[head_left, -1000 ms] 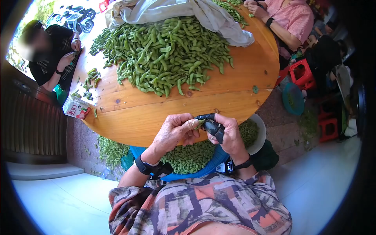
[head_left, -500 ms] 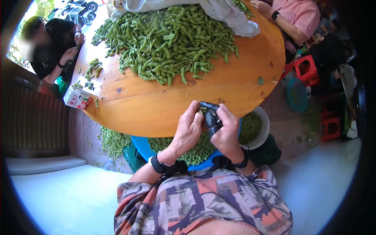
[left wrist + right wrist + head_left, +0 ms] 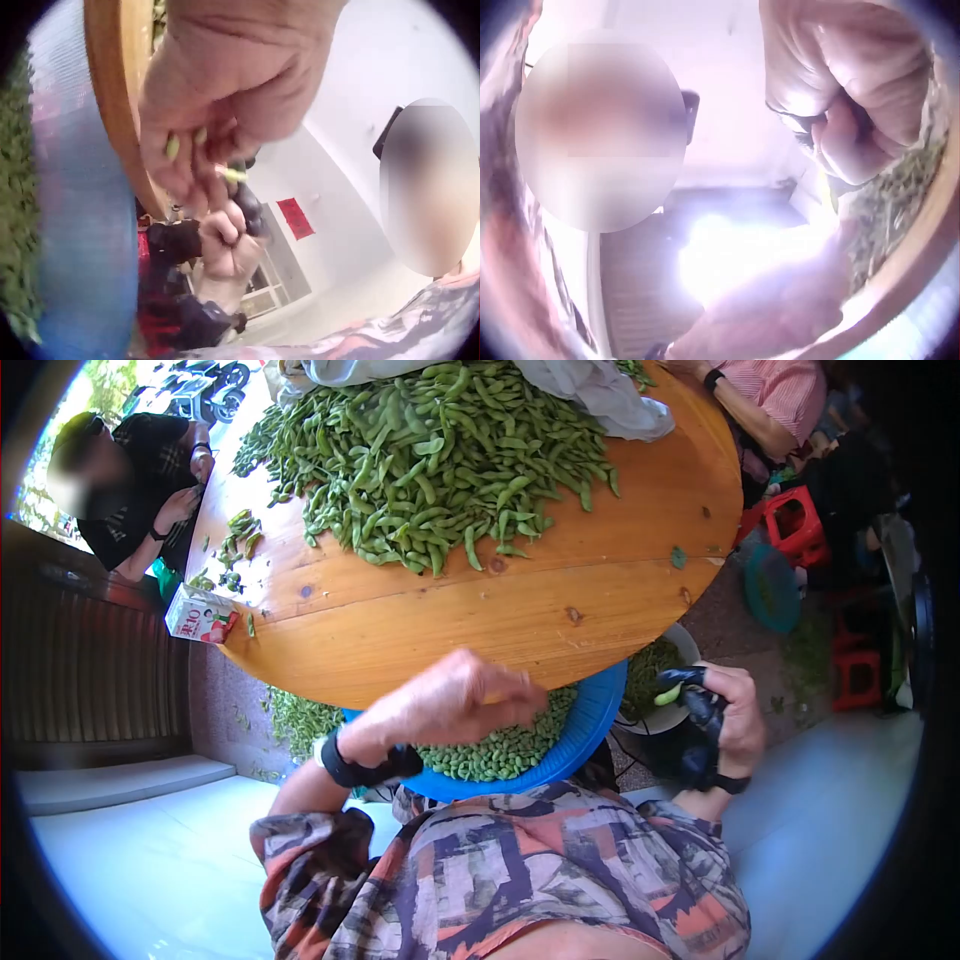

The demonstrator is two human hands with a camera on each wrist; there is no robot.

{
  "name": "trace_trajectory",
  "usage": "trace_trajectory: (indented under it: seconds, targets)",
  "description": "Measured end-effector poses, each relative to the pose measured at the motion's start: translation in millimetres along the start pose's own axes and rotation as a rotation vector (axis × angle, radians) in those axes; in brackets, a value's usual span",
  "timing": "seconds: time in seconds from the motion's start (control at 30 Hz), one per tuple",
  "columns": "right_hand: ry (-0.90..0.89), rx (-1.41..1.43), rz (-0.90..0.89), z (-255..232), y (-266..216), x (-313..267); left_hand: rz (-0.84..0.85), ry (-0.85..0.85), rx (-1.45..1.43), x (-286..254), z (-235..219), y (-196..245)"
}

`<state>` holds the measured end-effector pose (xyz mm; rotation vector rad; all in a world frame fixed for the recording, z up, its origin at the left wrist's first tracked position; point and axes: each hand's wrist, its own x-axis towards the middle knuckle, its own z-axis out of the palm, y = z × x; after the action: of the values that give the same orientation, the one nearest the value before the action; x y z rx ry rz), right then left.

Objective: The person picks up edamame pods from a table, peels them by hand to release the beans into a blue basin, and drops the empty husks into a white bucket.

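My right hand [image 3: 735,710], with black coverings on thumb and finger, pinches a green bean pod [image 3: 668,695] over a white tub [image 3: 688,645] of green scraps. My left hand [image 3: 450,700], blurred, is above a blue tub [image 3: 600,725] holding many shelled green beans [image 3: 500,752]. Its fingers are loosely bent; in the left wrist view, pale green beans [image 3: 172,147] show against the fingers of the left hand [image 3: 225,82]. In the right wrist view the thumb and curled fingers of the right hand [image 3: 847,90] show.
A large heap of bean pods [image 3: 430,470] lies on the round wooden table [image 3: 420,630], partly under a white cloth [image 3: 600,405]. A carton [image 3: 200,618] stands at the left edge. Other people sit around the table; red stools [image 3: 795,525] stand at right.
The hands were together over the table's near edge, working at a pod. They have parted: the right has moved right with the pod, the left lower left over the blue tub.
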<state>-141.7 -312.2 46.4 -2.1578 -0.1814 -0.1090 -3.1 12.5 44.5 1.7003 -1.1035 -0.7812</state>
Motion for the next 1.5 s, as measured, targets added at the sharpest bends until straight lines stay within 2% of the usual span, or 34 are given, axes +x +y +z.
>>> trace_trajectory:
  seconds: [0.03,0.07,0.1,0.13,0.17,0.23,0.43,0.5,0.57,0.63,0.67,0.7,0.77,0.9,0.97,1.03,1.1,1.37,1.43,1.47,1.5]
  targets:
    - [-0.101,-0.145,0.147,-18,-9,-3,0.013,0.125,0.139,6,-7,-3]
    - [-0.101,-0.147,0.143,-18,-7,-5,0.057,0.203,0.434,16,-20,-10]
    - [0.057,-0.249,0.241,-15,-4,-10,0.101,0.276,0.730,26,-33,-19]
    - [0.219,-0.350,0.338,-13,-1,-12,0.114,0.365,0.728,37,-41,-26]
    - [0.222,-0.352,0.336,-11,0,-12,0.129,0.455,0.725,48,-47,-34]
    - [0.301,-0.198,0.316,-5,0,-6,0.139,0.478,0.868,63,-54,-46]
    - [0.273,-0.060,0.206,38,-18,32,0.101,0.485,0.900,75,-56,-52]
    - [0.296,0.074,0.167,61,-25,47,0.080,0.564,0.597,69,-51,-42]
    - [0.202,0.412,0.293,78,-27,59,0.069,0.533,0.507,60,-39,-27]
    - [0.112,0.771,0.340,93,-34,71,-0.221,0.465,-0.184,47,-23,-11]
    - [0.081,0.928,0.299,103,-32,76,-0.185,0.496,-0.308,42,-15,-19]
    - [0.079,0.931,0.305,108,-31,78,-0.191,0.496,-0.311,38,-8,-21]
    - [0.033,1.169,0.300,118,-26,81,-0.086,0.624,-0.506,32,5,-23]
    - [0.042,1.181,0.324,123,-31,82,-0.031,0.733,-0.529,26,23,-17]
    - [-0.004,1.118,0.328,119,-29,81,-0.043,0.716,-0.540,23,23,-18]
    - [-0.051,1.056,0.324,119,-28,79,-0.079,0.626,-0.343,20,21,-21]
    - [-0.058,0.838,0.295,118,-29,78,-0.096,0.628,-0.296,19,22,-23]
    - [-0.007,0.770,0.250,118,-25,74,-0.097,0.689,-0.172,23,31,-27]
    - [0.023,0.742,0.230,117,-25,74,-0.012,0.699,-0.420,25,33,-27]
    - [0.008,0.780,0.255,115,-28,74,-0.014,0.696,-0.421,24,31,-26]
    - [-0.007,0.817,0.279,114,-29,74,-0.035,0.626,-0.654,22,27,-24]
